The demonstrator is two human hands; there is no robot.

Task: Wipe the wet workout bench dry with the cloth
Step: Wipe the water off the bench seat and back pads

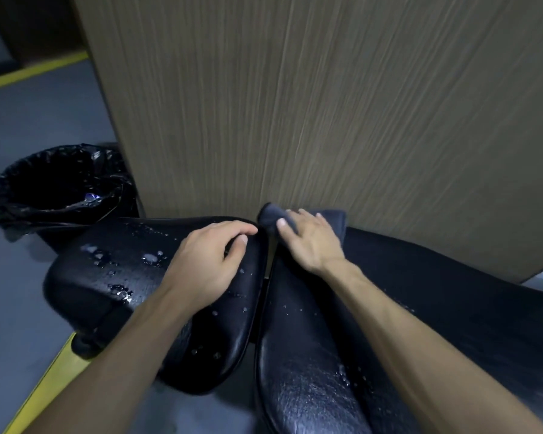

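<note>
Two bare forearms reach in from the near edge, and under them lies the workout bench, a black padded surface in two parts: the seat pad (pixel 132 277) beneath the left arm and the long back pad (pixel 311 355) beneath the right, with a narrow gap between them.

The left hand (pixel 210 258) rests on the far corner of the seat pad, its fingers curled over the pad's edge by the gap, gripping it as if to steady it. The right hand (pixel 311 239) lies flat with straight fingers, pressing the cloth (pixel 336 219), a dark grey folded rag, onto the far end of the back pad where it meets the wood-grain panel (pixel 326 104) beyond both hands.

Water beads (pixel 151 257) stand thick on the seat pad to the left of the left hand, and smaller drops dot the pad below that wrist. More drops sit on the back pad between the two forearms and nearer the camera. To my eye the wiping is at an early stage, with the cloth set at the far end and most of the wet area not yet dried.

The next move likely calls for drawing the cloth back along the back pad under firm, even pressure, then crossing the gap to the seat pad. The left hand would have to lift clear there.

A bin with a black liner (pixel 60 186) stands on the floor well to the left of the left hand.
</note>
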